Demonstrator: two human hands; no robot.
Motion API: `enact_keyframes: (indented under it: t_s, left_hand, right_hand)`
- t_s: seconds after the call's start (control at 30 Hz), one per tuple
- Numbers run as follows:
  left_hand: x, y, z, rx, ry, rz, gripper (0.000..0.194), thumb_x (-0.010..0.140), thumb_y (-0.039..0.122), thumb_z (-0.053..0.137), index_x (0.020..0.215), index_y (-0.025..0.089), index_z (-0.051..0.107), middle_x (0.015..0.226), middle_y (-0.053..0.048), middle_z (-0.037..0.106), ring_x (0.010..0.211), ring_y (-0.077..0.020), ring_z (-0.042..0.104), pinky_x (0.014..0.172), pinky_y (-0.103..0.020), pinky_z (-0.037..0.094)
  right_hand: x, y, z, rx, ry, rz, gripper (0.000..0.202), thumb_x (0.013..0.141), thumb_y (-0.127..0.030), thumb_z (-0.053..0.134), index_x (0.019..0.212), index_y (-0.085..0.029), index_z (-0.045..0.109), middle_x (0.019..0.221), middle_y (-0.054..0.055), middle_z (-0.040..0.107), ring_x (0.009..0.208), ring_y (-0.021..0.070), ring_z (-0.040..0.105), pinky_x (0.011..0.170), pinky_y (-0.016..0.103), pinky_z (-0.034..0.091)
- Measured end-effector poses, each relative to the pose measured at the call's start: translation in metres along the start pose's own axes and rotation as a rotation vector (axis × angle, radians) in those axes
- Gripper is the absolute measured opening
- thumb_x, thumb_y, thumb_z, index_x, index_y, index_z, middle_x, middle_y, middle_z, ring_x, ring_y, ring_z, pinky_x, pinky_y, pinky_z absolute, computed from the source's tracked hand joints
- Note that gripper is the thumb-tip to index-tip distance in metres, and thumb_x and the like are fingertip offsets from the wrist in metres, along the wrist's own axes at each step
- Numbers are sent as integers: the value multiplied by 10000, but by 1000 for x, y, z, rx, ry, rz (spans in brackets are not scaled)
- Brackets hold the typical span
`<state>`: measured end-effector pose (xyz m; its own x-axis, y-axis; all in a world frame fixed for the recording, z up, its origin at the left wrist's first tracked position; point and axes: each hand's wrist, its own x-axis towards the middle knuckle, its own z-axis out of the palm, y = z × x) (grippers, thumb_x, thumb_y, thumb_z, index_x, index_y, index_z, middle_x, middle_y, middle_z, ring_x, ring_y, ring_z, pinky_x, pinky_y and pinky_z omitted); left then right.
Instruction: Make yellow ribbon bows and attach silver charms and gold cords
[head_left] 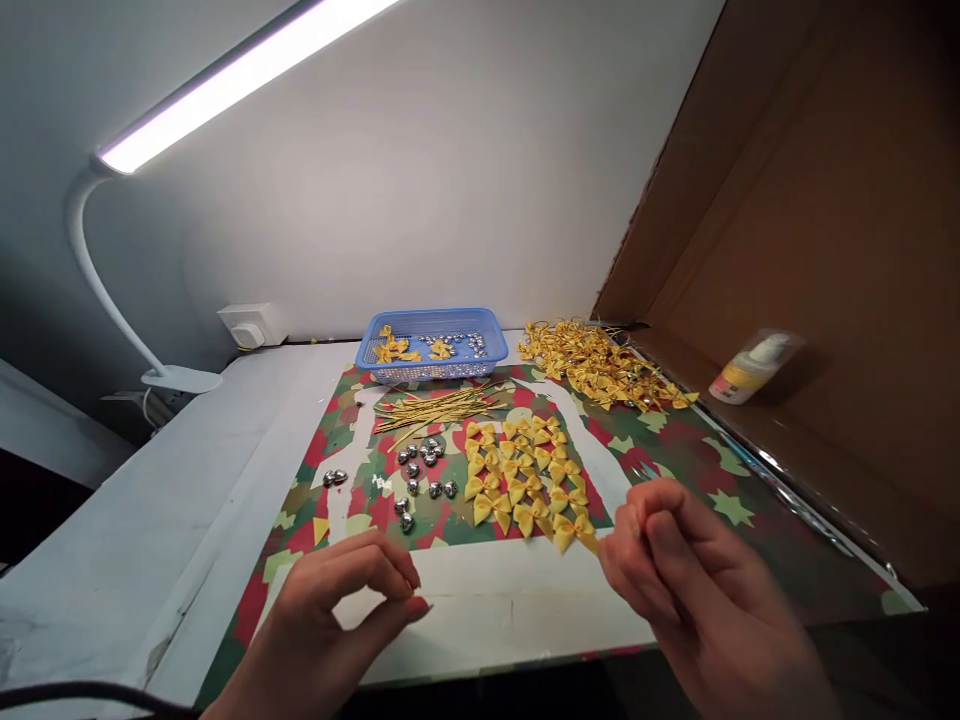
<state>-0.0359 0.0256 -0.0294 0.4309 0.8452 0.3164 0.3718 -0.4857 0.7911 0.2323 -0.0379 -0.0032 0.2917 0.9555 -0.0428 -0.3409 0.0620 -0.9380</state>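
Observation:
My left hand (341, 610) is above the near edge of the patterned board, thumb and index finger nearly pinched; whatever they hold is too small to name. At the lower right, my right hand (694, 590) is closed, thumb pressed on curled fingers, its contents hidden. Between and beyond the hands lie rows of yellow bows (517, 467). Left of them are scattered silver bells (413, 470). Behind the bells rests a bundle of thin gold ties (439, 408). The two hands are apart.
A blue basket (431, 316) with bows and silver bells stands at the back. Right of it is a heap of yellow bows (592, 365). A small bottle (750, 368) is by the cardboard wall (825, 200). A white lamp (180, 378) stands left.

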Motion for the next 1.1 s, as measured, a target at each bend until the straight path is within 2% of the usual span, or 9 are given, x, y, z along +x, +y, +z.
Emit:
enact_keyframes:
  t_s: [0.13,0.2,0.3,0.37,0.5,0.6,0.8,0.97,1.1]
  left_hand:
    - [0,-1,4,-66,20,-68,273,822,144,780,643,240,598,703,-15,728,628,-192,678,574,-270,471]
    - [-1,0,5,-154,70,-136,264,791,131,796,630,237,616,690,-21,716,656,-202,671,593,-278,477]
    - [-3,7,6,-463,150,-320,260,683,87,854,588,227,656,669,-7,686,649,-182,626,592,-268,487]
    - [-5,13,5,-720,145,-423,268,609,55,883,563,222,679,655,11,674,593,-143,569,537,-240,459]
    - [-5,21,5,-1025,116,-489,292,552,61,929,542,217,683,607,30,660,573,-119,542,520,-218,428]
    - [-4,19,7,-1019,92,-479,279,567,73,938,571,214,697,608,27,669,579,-118,550,542,-222,436]
    - [-9,4,1,-840,22,-451,253,627,98,922,594,216,700,644,13,675,663,-157,622,650,-267,520]
    - [-14,-4,-5,-662,-23,-490,236,636,121,906,625,216,690,663,11,664,669,-167,610,631,-269,504]
    - [-15,-4,-9,-581,-100,-510,222,642,121,881,617,207,678,674,5,670,722,-187,617,680,-284,503]
  right_hand:
    - [-4,-2,-1,-16,0,1,409,918,-554,698,727,-218,564,575,-43,394,507,100,286,483,252,216]
    - [-5,-1,-2,-30,-1,-1,416,928,-547,688,716,-215,553,579,-38,403,506,100,302,477,251,226]
    - [-2,4,-4,-14,-21,-18,399,935,-539,683,743,-212,562,574,-46,392,503,92,300,476,238,243]
    - [1,9,-4,9,-28,4,397,930,-539,692,757,-206,562,575,-52,383,506,84,286,482,229,243]
    - [1,15,-3,11,-45,81,411,911,-556,714,770,-201,561,583,-51,385,524,82,270,493,229,220]
    - [-1,14,-3,-10,-23,80,418,901,-562,724,761,-197,573,590,-51,383,529,80,265,498,229,218]
    - [1,7,-11,-26,30,32,379,907,-536,725,773,-204,599,591,-47,397,529,79,283,505,221,230]
    - [5,5,-26,-99,66,-105,312,950,-480,686,807,-214,609,600,-40,407,524,84,325,485,218,264]
    - [8,1,-33,-166,71,-162,328,972,-465,656,776,-208,598,580,-37,401,513,85,350,462,203,289]
